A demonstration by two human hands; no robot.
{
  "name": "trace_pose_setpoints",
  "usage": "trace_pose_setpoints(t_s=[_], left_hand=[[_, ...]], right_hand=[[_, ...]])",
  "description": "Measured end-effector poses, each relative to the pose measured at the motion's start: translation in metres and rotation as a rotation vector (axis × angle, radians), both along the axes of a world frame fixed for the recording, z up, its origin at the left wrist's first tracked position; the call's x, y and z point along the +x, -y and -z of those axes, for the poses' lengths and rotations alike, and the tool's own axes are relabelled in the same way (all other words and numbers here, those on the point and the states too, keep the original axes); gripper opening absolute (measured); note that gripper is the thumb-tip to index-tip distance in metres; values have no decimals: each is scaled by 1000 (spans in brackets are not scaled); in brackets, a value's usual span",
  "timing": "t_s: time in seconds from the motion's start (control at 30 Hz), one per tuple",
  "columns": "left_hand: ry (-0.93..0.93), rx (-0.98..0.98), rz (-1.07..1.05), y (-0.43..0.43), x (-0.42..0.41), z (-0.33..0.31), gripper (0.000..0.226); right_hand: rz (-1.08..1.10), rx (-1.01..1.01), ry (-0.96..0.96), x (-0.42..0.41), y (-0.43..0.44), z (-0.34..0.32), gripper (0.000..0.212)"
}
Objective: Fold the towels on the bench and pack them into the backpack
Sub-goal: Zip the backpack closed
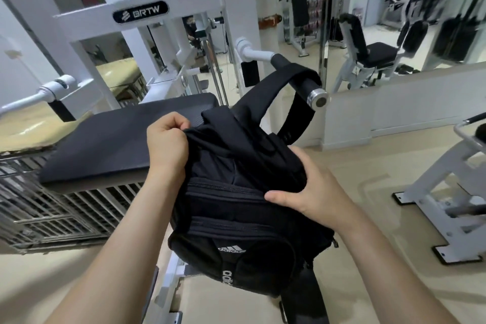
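**Floppy black backpack, both hands on the top**

Head view: the backpack (247,218) is dead centre. It hangs by a strap (289,81) looped over the machine handle (313,95) up at 1 o'clock. The bench (118,139) is right behind it at 10 o'clock.

The left hand (168,144) has its fingers curled, pinching a fold of the top edge. The right hand (307,187) is wrapped round the top corner at 3 o'clock, with the thumb lying across the front.

No towels in sight, and I can't tell if any are inside.

My guess is it's light and really soft, so the cloth will sag wherever nobody's holding it. I'd grab the rim by the zip on both sides and pull it apart so the mouth stays open.

Writing: there's an "adidas" logo (231,249) on the front pocket and a "BRTW" plate (140,12) on the frame at 11 o'clock.
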State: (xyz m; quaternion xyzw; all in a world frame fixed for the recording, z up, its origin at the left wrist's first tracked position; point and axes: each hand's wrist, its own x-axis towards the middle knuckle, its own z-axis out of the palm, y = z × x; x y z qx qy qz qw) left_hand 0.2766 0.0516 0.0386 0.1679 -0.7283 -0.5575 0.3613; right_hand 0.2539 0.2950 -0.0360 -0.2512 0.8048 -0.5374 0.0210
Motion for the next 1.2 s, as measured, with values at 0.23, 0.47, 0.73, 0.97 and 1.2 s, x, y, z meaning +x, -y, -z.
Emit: trace_pose_setpoints(t_s=[0.23, 0.47, 0.73, 0.97, 1.2], left_hand=[[111, 58, 352, -42, -28, -8, 35], [240, -9, 859, -82, -50, -11, 84], [258, -265, 1181, -108, -19, -2, 77], [719, -777, 1274, -89, 18, -7, 68], [469, -932, 473, -90, 75, 32, 59]], right_hand=[[508, -217, -271, 21, -24, -12, 24], [505, -293, -271, 39, -60, -30, 23], [152, -199, -135, 39, -107, -33, 62], [128, -30, -142, 29, -85, -12, 29], [57, -161, -106, 27, -34, -11, 35]])
